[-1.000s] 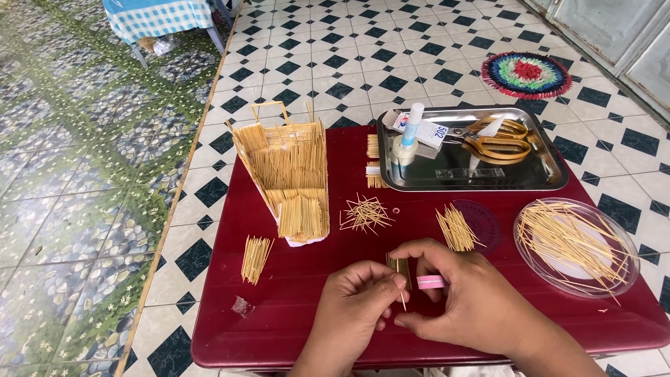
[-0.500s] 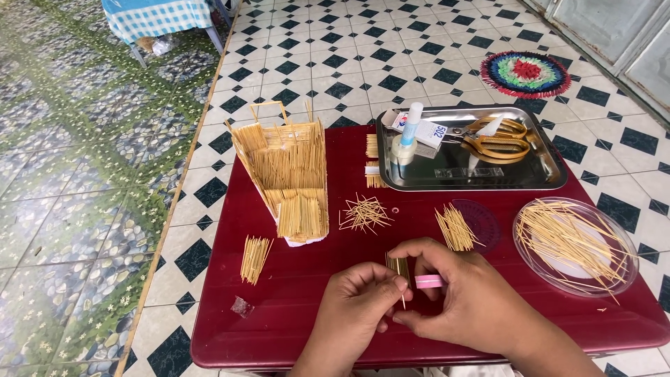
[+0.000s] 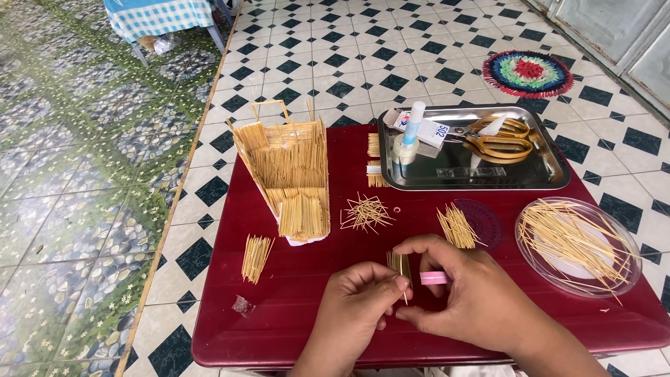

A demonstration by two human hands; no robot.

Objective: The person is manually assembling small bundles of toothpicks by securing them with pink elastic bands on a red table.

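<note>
both hands meet low over the red table. the left hand pinches a thin toothpick between fingertips, while the right hand grips a small pink-handled tool just beside a little bundle of sticks. behind them stand a toothpick house model, loose stick piles, a clear dish of sticks and a metal tray with yellow scissors.

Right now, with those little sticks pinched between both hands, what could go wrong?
The thin stick held between the left hand and the right hand might snap or slip if squeezed hard. The right hand also holds a pink piece, which could drop. An elbow swing might knock the stick house standing close by, or scatter the loose pile.
</note>
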